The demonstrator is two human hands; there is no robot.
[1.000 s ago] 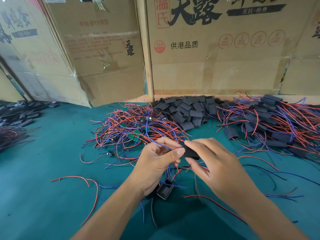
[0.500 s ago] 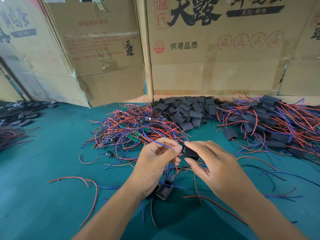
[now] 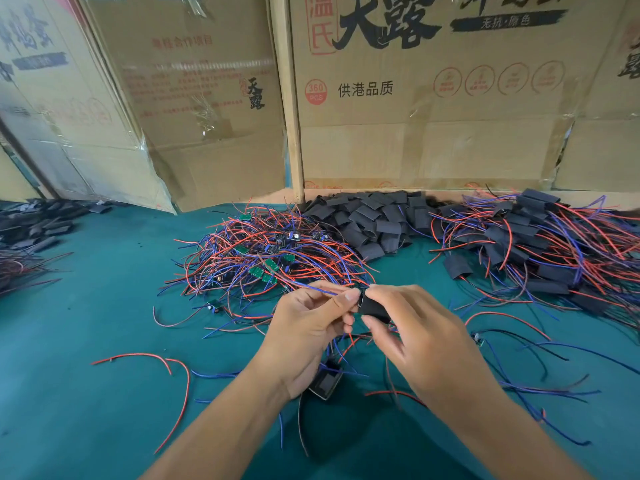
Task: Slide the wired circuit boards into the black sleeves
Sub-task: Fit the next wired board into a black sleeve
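Observation:
My right hand (image 3: 415, 337) pinches a black sleeve (image 3: 375, 308) between thumb and forefinger above the green table. My left hand (image 3: 308, 327) meets it at the sleeve's left mouth and pinches a wired circuit board there; the board itself is mostly hidden by my fingers. Blue and red wires trail from my left hand. Behind my hands lies a tangle of wired boards (image 3: 263, 261) with small green boards showing. A heap of empty black sleeves (image 3: 374, 223) lies at the back centre. Sleeved boards with wires (image 3: 540, 244) are piled at the right.
A small black part (image 3: 325, 384) lies on the green table (image 3: 86, 393) under my left wrist. Loose red and blue wires are scattered around my hands. Cardboard boxes (image 3: 433, 98) wall the back. More sleeves and wires (image 3: 31, 233) lie at the far left.
Both hands have stayed together over the same spot. My fingers have shifted slightly at the sleeve's mouth; the sleeve looks a little more exposed.

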